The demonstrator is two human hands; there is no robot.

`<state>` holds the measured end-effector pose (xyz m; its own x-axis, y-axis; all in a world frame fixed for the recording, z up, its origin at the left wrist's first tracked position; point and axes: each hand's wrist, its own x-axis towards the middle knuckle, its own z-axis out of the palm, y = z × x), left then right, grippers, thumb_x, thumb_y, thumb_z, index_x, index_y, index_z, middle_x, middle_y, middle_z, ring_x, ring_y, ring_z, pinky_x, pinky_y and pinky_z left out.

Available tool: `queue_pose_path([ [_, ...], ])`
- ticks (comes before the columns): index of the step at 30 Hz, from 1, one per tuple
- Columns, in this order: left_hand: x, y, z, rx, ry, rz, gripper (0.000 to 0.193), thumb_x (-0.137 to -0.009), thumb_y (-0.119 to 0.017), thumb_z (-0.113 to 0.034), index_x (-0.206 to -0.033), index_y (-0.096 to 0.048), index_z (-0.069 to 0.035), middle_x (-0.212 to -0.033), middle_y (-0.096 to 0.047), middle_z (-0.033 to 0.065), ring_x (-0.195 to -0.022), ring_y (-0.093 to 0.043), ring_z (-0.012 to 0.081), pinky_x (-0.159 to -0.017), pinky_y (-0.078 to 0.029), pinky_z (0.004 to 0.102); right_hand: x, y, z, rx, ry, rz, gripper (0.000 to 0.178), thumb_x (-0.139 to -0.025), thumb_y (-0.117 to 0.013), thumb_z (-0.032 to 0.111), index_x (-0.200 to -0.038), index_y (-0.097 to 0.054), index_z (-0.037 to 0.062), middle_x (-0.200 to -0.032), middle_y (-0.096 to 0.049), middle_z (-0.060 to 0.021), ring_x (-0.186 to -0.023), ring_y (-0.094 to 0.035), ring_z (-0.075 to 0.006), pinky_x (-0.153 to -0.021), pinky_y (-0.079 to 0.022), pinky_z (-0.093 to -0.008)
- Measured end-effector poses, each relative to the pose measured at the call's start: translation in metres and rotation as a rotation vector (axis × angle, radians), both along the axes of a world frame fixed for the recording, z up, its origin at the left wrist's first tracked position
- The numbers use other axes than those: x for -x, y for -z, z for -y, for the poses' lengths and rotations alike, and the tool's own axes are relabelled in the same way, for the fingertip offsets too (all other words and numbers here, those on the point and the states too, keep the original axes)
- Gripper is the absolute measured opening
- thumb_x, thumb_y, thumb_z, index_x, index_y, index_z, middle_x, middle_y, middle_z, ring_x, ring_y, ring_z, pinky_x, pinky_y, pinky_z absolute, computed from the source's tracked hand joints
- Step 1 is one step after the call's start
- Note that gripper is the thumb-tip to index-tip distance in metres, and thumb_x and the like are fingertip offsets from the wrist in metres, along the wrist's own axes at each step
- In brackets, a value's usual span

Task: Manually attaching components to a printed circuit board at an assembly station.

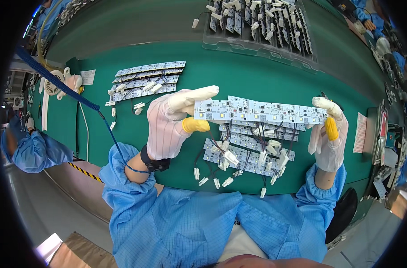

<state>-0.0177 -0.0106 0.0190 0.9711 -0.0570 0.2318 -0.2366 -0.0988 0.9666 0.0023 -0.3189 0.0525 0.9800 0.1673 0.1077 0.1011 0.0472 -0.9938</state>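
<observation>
Blue smock sleeves (pixel 176 219) reach up from the lower edge over a green tabletop (pixel 239 73). Above it, a long white circuit strip (pixel 260 111) lies level, its long axis running left to right between both gloved hands. Left hand (pixel 167 127) pinches its left end between thumb and forefinger; right hand (pixel 329 136) pinches the right end. Beneath lies a pile of similar strips (pixel 250 152) with white connectors.
</observation>
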Motion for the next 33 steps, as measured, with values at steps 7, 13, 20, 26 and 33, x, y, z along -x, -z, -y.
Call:
queue_pose_path([
  [7, 0.001, -0.001, 0.000, 0.066, 0.037, -0.102, 0.055, -0.078, -0.071, -0.040, -0.115, -0.064, -0.001, -0.087, -0.070, 0.0071, -0.077, -0.066, 0.0126, -0.072, -0.049, 0.0230, 0.001, 0.002, 0.009, -0.046, -0.078, -0.013, 0.050, -0.087, -0.063, 0.033, -0.115, -0.054, -0.0073, -0.077, -0.064, -0.0084, -0.040, -0.049, -0.0050, -0.036, -0.033, -0.0152],
  [13, 0.002, 0.010, -0.008, 0.017, 0.017, 0.042, 0.065, -0.075, -0.077, -0.036, -0.122, -0.056, 0.003, -0.099, -0.066, 0.0158, -0.081, -0.066, 0.0196, -0.073, -0.053, 0.0297, 0.004, -0.001, 0.002, -0.026, 0.006, -0.064, 0.047, -0.087, -0.063, 0.028, -0.116, -0.053, -0.0075, -0.076, -0.063, -0.0069, -0.039, -0.048, -0.0049, -0.036, -0.032, -0.0158],
  [20, 0.002, -0.001, -0.001, -0.088, -0.044, -0.043, 0.053, -0.078, -0.070, -0.041, -0.114, -0.065, -0.003, -0.091, -0.069, 0.0092, -0.076, -0.065, 0.0152, -0.071, -0.049, 0.0255, 0.000, 0.004, 0.006, -0.023, -0.042, -0.019, 0.045, -0.090, -0.060, 0.031, -0.115, -0.055, -0.0068, -0.071, -0.063, -0.0062, -0.039, -0.047, -0.0024, -0.036, -0.031, -0.0142],
  [26, -0.001, -0.003, 0.001, -0.049, -0.008, -0.054, 0.057, -0.079, -0.065, -0.050, -0.110, -0.067, -0.002, -0.089, -0.071, 0.0078, -0.073, -0.065, 0.0141, -0.071, -0.049, 0.0256, 0.002, 0.000, 0.003, -0.047, -0.024, -0.048, 0.045, -0.090, -0.060, 0.031, -0.115, -0.056, -0.0056, -0.065, -0.061, -0.0038, -0.039, -0.046, -0.0019, -0.036, -0.028, -0.0136],
  [33, -0.007, 0.012, -0.005, -0.210, -0.087, 0.118, 0.063, -0.079, -0.065, -0.053, -0.113, -0.065, 0.001, -0.093, -0.070, 0.0099, -0.077, -0.064, 0.0136, -0.072, -0.049, 0.0254, 0.007, -0.007, 0.000, -0.015, -0.018, -0.046, 0.039, -0.087, -0.062, 0.023, -0.114, -0.057, -0.0054, -0.072, -0.064, -0.0057, -0.040, -0.048, -0.0036, -0.037, -0.029, -0.0151],
])
